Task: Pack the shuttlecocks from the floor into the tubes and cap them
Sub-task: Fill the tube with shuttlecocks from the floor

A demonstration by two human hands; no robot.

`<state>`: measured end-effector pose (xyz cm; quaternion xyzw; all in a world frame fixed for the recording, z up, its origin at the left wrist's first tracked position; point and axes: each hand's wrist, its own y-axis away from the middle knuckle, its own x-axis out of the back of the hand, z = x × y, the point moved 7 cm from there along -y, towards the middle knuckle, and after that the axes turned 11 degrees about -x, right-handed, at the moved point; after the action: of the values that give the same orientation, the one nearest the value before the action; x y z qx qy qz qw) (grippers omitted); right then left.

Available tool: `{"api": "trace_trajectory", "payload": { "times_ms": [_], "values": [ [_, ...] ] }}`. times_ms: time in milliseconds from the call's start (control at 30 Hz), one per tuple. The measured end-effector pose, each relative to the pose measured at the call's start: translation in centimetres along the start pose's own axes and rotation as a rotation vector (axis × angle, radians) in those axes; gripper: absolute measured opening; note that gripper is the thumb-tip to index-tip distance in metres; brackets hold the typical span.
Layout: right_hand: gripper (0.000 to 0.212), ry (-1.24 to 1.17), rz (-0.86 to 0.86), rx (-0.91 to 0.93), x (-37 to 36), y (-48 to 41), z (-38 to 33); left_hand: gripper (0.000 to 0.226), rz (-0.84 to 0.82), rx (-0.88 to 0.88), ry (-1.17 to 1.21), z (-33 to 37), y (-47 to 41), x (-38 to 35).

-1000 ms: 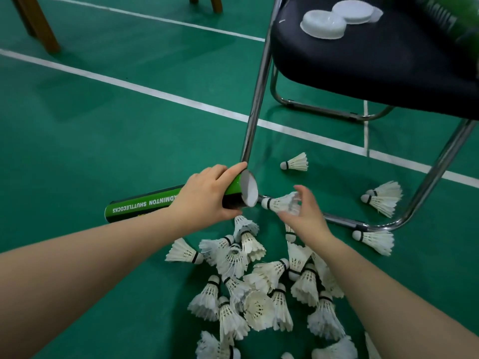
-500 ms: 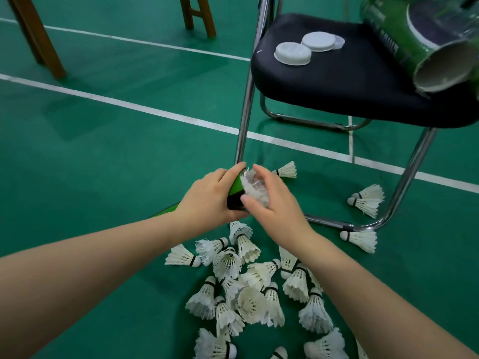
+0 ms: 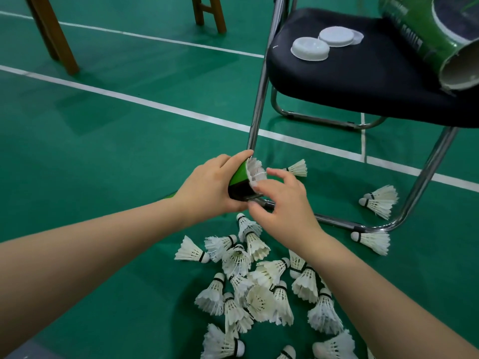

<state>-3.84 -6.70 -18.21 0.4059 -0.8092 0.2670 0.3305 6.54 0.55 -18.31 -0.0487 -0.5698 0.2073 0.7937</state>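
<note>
My left hand (image 3: 207,186) grips the open end of a green and black shuttlecock tube (image 3: 239,181) held low over the floor. A white shuttlecock (image 3: 256,170) sits in the tube's mouth with its feathers sticking out. My right hand (image 3: 281,203) is right at the mouth, its fingertips touching the feathers. A pile of several white shuttlecocks (image 3: 261,283) lies on the green floor below my hands. On the chair seat lie white caps (image 3: 309,49) and an open green tube (image 3: 435,40).
A black folding chair (image 3: 363,81) with chrome legs stands just right of my hands. Loose shuttlecocks (image 3: 379,200) lie around its frame. Wooden furniture legs (image 3: 51,35) stand at the far left. White court lines cross the green floor (image 3: 103,151).
My right hand brought a shuttlecock to the tube and pushed it cork-first into the mouth. The view has tilted, showing more of the chair seat and the second tube.
</note>
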Motion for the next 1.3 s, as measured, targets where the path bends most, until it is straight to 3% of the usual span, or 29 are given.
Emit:
{"api": "trace_trajectory", "payload": {
  "times_ms": [167, 233, 333, 467, 567, 633, 700, 767, 833, 933, 1033, 1100, 1300],
  "values": [
    [0.023, -0.146, -0.213, -0.168, -2.4, -1.0, -0.2, 0.092, -0.055, 0.007, -0.076, -1.2, 0.8, -0.1],
    [0.025, -0.1, -0.273, -0.208, -3.2, -1.2, -0.4, 0.092, -0.073, 0.02, -0.099, -1.9, 1.2, -0.3],
    [0.012, -0.012, -0.382, -0.262, -4.5, -1.3, -0.7, 0.089, -0.059, -0.014, -0.121, -2.2, 1.5, -0.3],
    [0.023, -0.043, -0.594, -0.367, -6.6, -1.4, -0.3, 0.08, -0.045, -0.111, -0.203, -1.9, 1.5, -0.9],
    [0.017, -0.062, -0.693, -0.351, -7.7, -1.7, 0.0, 0.082, -0.061, -0.106, -0.226, -2.7, 1.9, -1.1],
    [0.008, -0.303, -0.618, -0.304, -7.9, -2.4, -0.3, 0.083, -0.05, -0.06, -0.199, -3.7, 2.0, -0.8],
    [0.017, -0.651, -0.401, -0.323, -7.1, -3.2, 0.4, 0.09, -0.036, 0.029, -0.159, -5.0, 2.1, -0.2],
    [0.019, -0.816, -0.183, -0.359, -6.4, -3.3, 2.1, 0.096, -0.04, 0.112, -0.14, -6.3, 2.6, 0.1],
    [0.017, -0.68, -0.115, -0.391, -7.4, -2.7, 4.0, 0.099, -0.054, 0.138, -0.161, -7.0, 3.3, 0.0],
    [0.048, -0.231, -0.322, -0.445, -11.4, -0.8, 6.6, 0.1, -0.102, 0.123, -0.192, -7.6, 4.3, -1.1],
    [0.076, 0.059, -0.543, -0.369, -15.4, 1.3, 7.8, 0.101, -0.13, 0.108, -0.208, -8.0, 4.9, -1.9],
    [0.081, 0.186, -0.605, -0.285, -17.6, 2.2, 7.9, 0.101, -0.137, 0.126, -0.204, -8.4, 5.1, -2.2],
    [0.078, 0.46, -0.57, -0.056, -21.2, 2.0, 6.1, 0.1, -0.155, 0.171, -0.189, -9.3, 6.0, -2.8]
  ]
}}
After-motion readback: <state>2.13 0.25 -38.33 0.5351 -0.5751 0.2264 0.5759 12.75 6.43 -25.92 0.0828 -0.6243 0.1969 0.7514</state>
